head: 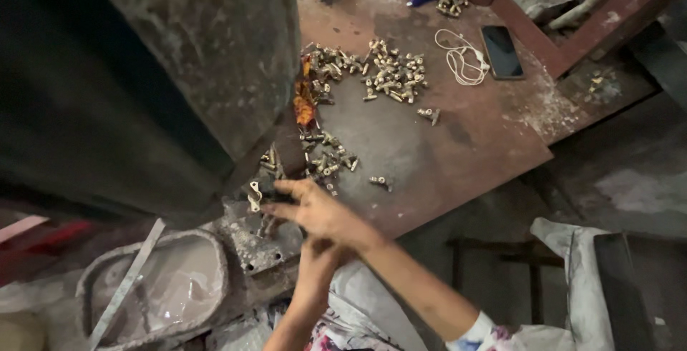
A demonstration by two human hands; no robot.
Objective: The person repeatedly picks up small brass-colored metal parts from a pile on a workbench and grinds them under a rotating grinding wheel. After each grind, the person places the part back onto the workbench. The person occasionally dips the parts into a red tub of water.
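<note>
Reaching under the press, right hand (315, 211) seemingly pinches a brass fitting (255, 197); left hand's (315, 261) grip hidden.

The small fittings (386, 72) were seen as yellowish, shiny metal. The table (465, 143) was shown as rusty, matt sheet metal, worn grey in patches. The machine housing (207, 50) was rendered as rough, pitted, corroded metal. The phone (502, 51) was marked by glossy black glass, the cable (461, 61) by smooth white plastic.
</note>
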